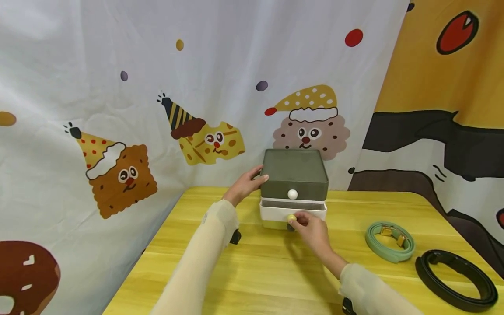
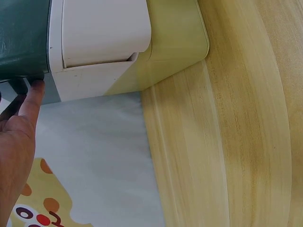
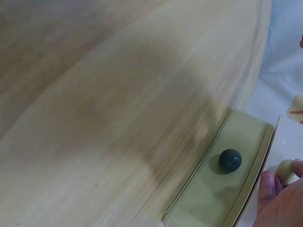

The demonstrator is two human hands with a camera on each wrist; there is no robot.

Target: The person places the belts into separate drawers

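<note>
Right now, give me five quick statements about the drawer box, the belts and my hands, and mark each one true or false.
1. The right hand pinches the yellow knob. True.
2. The middle drawer is fully closed. False: the white middle drawer stands partway out.
3. The left hand holds the black belt. False: the left hand rests against the side of the drawer box.
4. The green belt lies coiled on the table. True.
5. The bottom drawer has a white knob. False: the bottom drawer has a dark knob.
</note>
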